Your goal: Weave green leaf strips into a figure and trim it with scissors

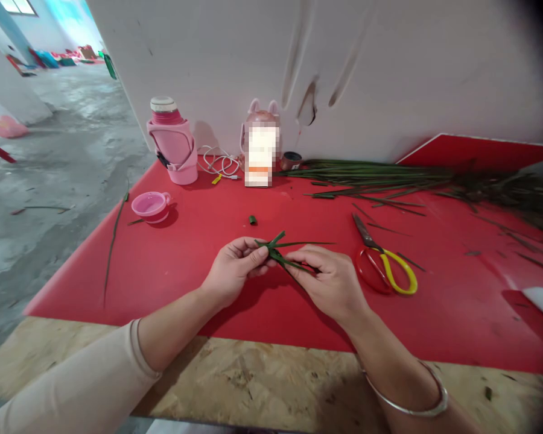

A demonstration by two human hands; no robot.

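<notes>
Green leaf strips (276, 246), crossed over each other in a small bundle, are held above the red table cover. My left hand (242, 262) pinches the crossing between thumb and fingers. On the other side, my right hand (328, 274) grips one of the strips that runs out toward the right; its fingertips are partly hidden by the strip and hand. A small rolled piece of green leaf (252, 220) lies just beyond my hands. Scissors (384, 259) with one red and one yellow handle loop rest to the right of my right hand, blades pointing away.
A pile of long green leaves (380, 175) lies along the wall at the back right. A pink flask (176, 144), a pink cup (151, 207), a white cable (219, 161) and a blurred upright phone (260, 157) stand or lie toward the back left. Bare board (235, 377) edges the front.
</notes>
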